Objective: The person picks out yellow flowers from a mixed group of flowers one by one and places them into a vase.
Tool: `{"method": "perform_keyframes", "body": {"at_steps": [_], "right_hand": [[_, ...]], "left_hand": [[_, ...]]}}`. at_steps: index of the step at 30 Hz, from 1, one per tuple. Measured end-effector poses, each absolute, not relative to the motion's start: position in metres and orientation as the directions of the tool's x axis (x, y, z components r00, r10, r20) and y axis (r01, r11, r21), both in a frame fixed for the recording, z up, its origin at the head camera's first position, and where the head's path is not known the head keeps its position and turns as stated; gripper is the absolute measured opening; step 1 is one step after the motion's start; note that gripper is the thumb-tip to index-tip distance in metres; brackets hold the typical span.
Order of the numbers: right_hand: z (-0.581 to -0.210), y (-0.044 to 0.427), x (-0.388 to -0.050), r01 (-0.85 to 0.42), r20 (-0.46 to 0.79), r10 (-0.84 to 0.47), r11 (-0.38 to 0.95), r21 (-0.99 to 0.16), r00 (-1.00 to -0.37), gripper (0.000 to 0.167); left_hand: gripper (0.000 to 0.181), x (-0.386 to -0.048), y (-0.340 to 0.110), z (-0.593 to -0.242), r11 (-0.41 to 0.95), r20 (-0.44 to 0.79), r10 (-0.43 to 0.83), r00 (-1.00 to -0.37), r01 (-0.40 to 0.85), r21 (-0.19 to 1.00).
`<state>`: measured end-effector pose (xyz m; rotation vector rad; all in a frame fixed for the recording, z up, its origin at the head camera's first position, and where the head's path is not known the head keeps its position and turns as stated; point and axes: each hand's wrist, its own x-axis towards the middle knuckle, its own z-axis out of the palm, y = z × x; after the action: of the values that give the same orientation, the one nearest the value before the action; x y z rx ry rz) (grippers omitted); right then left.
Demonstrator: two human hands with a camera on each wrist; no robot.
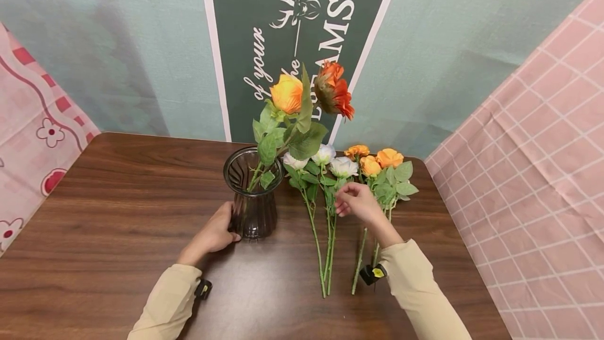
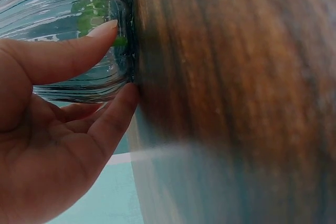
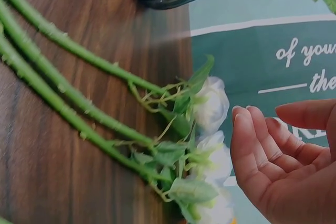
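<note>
Head view: left hand [image 1: 214,231] grips vase [image 1: 255,218] low; right hand [image 1: 359,203] holds nothing, fingers loosely curved, nearer white flowers [image 1: 343,167], which lie right of vase, lengthwise near to far

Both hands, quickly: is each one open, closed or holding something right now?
Left hand: holding the glass vase near its base.
Right hand: open, fingers loosely curled, holding nothing, near the white flowers.
</note>
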<state>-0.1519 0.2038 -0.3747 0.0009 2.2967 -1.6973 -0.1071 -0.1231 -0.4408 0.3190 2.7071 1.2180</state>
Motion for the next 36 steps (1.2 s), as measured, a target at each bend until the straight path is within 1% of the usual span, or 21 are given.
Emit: {"method": "perform_keyframes", "body": {"at_steps": [8,12,19,26,30,36], "right_hand": [[-0.384,0.22,-0.148,0.195,-0.245,-0.106,0.35,-0.916,-0.964,0.016],[-0.386,0.229,-0.146,0.208,-0.249,-0.051,0.403,-0.891,-0.967,0.018],[-0.388,0.244,-0.143,0.212,-0.223,0.037,0.493,-0.844,-0.974,0.016],[-0.396,0.256,-0.14,0.208,-0.159,0.134,0.648,-0.733,-0.978,0.009],[-0.4,0.261,-0.139,0.215,-0.152,0.152,0.688,-0.693,-0.977,0.011],[-0.403,0.264,-0.136,0.232,-0.18,0.149,0.699,-0.676,-0.972,0.012]], "left_hand": [[0.062,-0.107,-0.123,-0.44,0.65,-0.065,0.255,-0.965,0.121,0.75],[0.061,-0.108,-0.123,-0.441,0.65,-0.069,0.254,-0.965,0.118,0.751],[0.06,-0.108,-0.123,-0.44,0.645,-0.069,0.25,-0.966,0.113,0.756],[0.059,-0.108,-0.123,-0.441,0.648,-0.062,0.252,-0.966,0.121,0.752],[0.059,-0.108,-0.123,-0.441,0.649,-0.066,0.25,-0.966,0.116,0.752],[0.059,-0.108,-0.123,-0.442,0.646,-0.069,0.253,-0.965,0.115,0.755]]}}
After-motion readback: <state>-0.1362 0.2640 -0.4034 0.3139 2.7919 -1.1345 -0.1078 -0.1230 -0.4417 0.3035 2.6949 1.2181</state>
